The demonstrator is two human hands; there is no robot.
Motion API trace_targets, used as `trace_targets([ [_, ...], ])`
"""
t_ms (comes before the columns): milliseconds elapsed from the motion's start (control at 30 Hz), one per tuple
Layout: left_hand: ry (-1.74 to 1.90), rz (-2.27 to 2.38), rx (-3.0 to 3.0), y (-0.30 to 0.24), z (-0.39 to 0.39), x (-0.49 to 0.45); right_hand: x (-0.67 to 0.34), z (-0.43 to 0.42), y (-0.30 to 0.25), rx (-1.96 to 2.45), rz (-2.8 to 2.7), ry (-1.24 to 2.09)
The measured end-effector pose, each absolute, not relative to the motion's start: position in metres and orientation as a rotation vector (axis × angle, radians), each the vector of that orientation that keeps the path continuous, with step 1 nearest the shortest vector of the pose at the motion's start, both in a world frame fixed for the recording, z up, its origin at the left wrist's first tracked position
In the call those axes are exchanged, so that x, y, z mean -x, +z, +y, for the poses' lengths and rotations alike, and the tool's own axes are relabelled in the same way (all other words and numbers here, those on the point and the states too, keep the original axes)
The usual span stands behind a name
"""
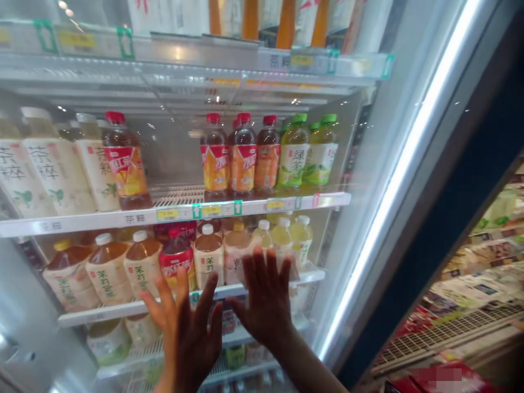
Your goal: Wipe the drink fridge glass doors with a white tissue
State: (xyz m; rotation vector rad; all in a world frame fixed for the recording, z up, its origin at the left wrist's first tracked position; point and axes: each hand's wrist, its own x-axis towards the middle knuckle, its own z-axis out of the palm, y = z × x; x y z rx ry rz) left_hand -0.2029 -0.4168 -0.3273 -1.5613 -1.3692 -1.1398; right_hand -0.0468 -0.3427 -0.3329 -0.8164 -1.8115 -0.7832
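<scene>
Both hands are raised before a lit drinks fridge, palms toward its shelves. My left hand (190, 322) has its fingers spread and holds nothing; it is nearest a red-labelled iced tea bottle (177, 259) and a jasmine tea bottle (209, 254). My right hand (266, 297), also empty with fingers stretched out, covers part of the bottles behind it, near a pink-labelled bottle (236, 245) with a yellow cap. Whether either hand touches the glass, I cannot tell. Pale yellow bottles (302, 237) stand right of my right hand.
The middle shelf (176, 212) bears white-labelled bottles (43, 164), red-capped iced tea bottles (243, 158) and green tea bottles (295, 153), with a gap among them. A bright light strip (401, 169) and dark frame (429, 207) edge the fridge. Packaged goods (470, 273) lie on racks at right.
</scene>
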Motion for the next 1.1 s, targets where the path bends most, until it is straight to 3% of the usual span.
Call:
trace_targets([
  [100, -1.083, -1.311, 1.543, -0.330, -0.406, 0.170, 0.002, -0.329, -0.359, 0.829, -1.797, -0.823],
  [300, -1.032, -1.299, 1.589, -0.336, -0.395, 0.123, -0.088, -0.293, -0.355, 1.001, -1.632, -0.741],
  [467, -1.031, -1.310, 1.594, -0.335, -0.393, 0.109, -0.096, -0.296, -0.407, 0.979, -1.665, -0.732],
  [667, -1.052, -1.349, 1.585, -0.330, -0.394, 0.109, -0.110, -0.281, -0.351, 1.015, -1.481, -0.636],
  [900, -1.010, -1.396, 1.565, -0.333, -0.398, 0.133, -0.057, -0.304, -0.388, 0.920, -1.631, -0.678],
  [1100, -1.008, -1.379, 1.565, -0.336, -0.411, 0.170, -0.022, -0.311, -0.341, 0.962, -1.502, -0.624],
])
